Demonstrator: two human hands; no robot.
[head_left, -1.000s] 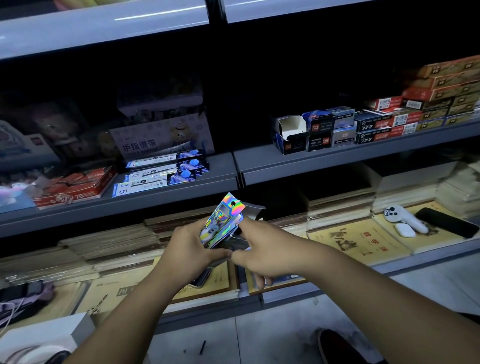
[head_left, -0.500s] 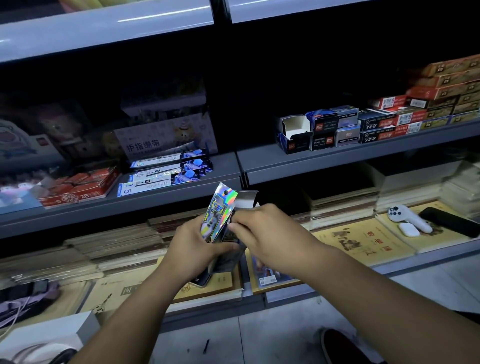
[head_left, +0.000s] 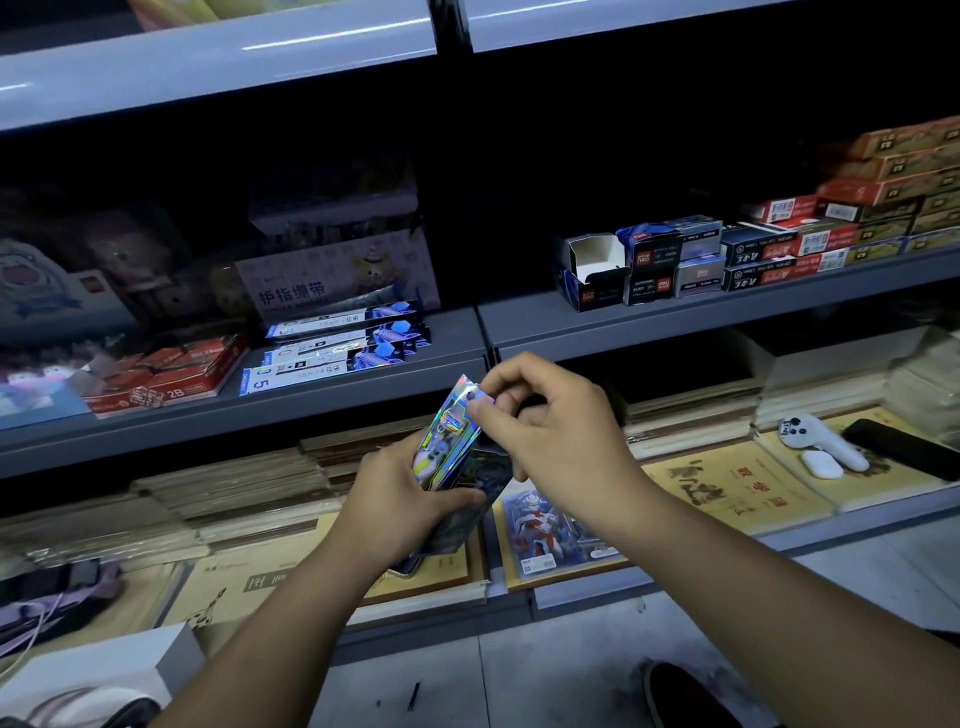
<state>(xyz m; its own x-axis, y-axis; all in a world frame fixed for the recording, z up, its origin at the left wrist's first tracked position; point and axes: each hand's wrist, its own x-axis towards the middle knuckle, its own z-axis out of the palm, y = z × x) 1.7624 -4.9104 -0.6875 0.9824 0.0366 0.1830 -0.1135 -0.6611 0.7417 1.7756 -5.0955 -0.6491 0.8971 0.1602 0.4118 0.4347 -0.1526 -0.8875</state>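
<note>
Two hands — left (head_left: 405, 501), right (head_left: 558, 439) — one foil pack (head_left: 445, 441), one white controller (head_left: 826, 440), one earbud case (head_left: 822, 465), one black phone (head_left: 904, 448)

the red box (head_left: 174, 382) reads 28, the white-blue pack (head_left: 311, 373) 5, the pale carton (head_left: 337, 280) 护指绷带.

Lifted the right hand (head_left: 550, 436) from 4 o'clock of the pack (head_left: 448, 441) to its 12 o'clock tip, now pinching there. Uncovered a card (head_left: 550, 525) at 5 o'clock below.

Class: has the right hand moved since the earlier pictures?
Yes: the right hand rose toward the grey shelf edge and pinches the foil pack at its top.
</note>
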